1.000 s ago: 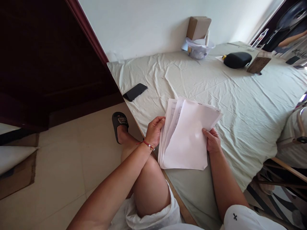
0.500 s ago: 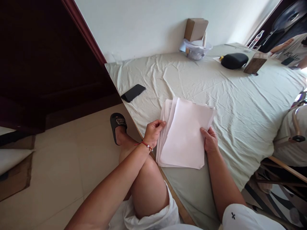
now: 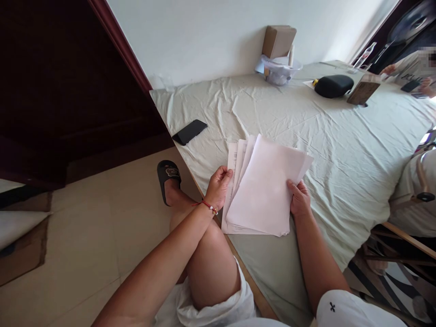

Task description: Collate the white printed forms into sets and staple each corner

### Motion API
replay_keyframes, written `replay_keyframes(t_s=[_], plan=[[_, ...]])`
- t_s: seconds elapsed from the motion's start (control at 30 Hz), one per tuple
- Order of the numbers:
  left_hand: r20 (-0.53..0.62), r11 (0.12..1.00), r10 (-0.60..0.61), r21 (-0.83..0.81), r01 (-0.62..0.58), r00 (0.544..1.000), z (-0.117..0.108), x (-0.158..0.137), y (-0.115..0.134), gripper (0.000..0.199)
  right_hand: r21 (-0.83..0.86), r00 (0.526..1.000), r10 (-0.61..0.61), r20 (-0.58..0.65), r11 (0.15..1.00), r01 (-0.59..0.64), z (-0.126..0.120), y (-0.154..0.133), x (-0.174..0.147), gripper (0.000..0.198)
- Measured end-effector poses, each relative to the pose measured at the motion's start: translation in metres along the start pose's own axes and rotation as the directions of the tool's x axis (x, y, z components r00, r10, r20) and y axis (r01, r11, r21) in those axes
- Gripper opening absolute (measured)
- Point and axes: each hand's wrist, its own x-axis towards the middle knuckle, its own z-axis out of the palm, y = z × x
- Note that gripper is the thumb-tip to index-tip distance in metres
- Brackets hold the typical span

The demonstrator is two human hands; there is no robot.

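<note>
Several white paper sheets (image 3: 260, 190) are fanned in a loose stack above the near edge of the cloth-covered table. My left hand (image 3: 219, 185) pinches the left edge of the stack between thumb and fingers. On the other side, my right hand (image 3: 299, 196) grips the right edge, thumb on top and fingers underneath. The top sheet shows a blank face and tilts to the right. Printed lines show along the left margins of the sheets below it. How many sheets there are I cannot tell.
A black phone or tablet in a folding case (image 3: 190, 131) lies at the table's left edge. Toward the wall stand a clear plastic tub (image 3: 281, 72), a cardboard box (image 3: 277, 41), a black case (image 3: 334, 86) and a brown block-like object (image 3: 363, 91). Another person (image 3: 413, 68) is at far right.
The sheets have spread wider apart. The upper ones have turned to the right at the top, and more printed margin shows on the left. Both hands keep their hold.
</note>
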Motion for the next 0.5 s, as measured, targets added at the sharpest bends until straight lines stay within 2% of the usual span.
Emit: replay_keyframes(t_s=[0.2, 0.3, 0.37, 0.43, 0.5], plan=[[0.089, 0.998, -0.056, -0.008, 0.057, 0.994, 0.001, 0.002, -0.002, 0.043, 0.003, 0.998, 0.058, 0.039, 0.998, -0.058, 0.000, 0.000, -0.001, 0.052], [-0.033, 0.996, 0.030, 0.087, -0.027, 0.999, 0.002, -0.003, 0.007, 0.043, -0.016, 0.996, 0.071, 0.055, 0.997, -0.070, 0.001, -0.002, -0.003, 0.053], [-0.142, 0.980, 0.148, 0.153, -0.126, 0.979, 0.002, -0.021, 0.030, 0.035, -0.022, 0.995, 0.075, 0.061, 0.997, -0.074, 0.003, -0.003, -0.004, 0.052], [-0.146, 0.956, 0.274, 0.152, -0.252, 0.951, 0.001, -0.050, 0.067, 0.022, -0.023, 0.995, 0.078, 0.064, 0.997, -0.077, 0.003, -0.003, -0.004, 0.050], [-0.179, 0.904, 0.410, 0.206, -0.373, 0.894, -0.006, -0.077, 0.107, 0.019, -0.023, 0.995, 0.076, 0.066, 0.997, -0.075, 0.003, -0.002, -0.004, 0.049]])
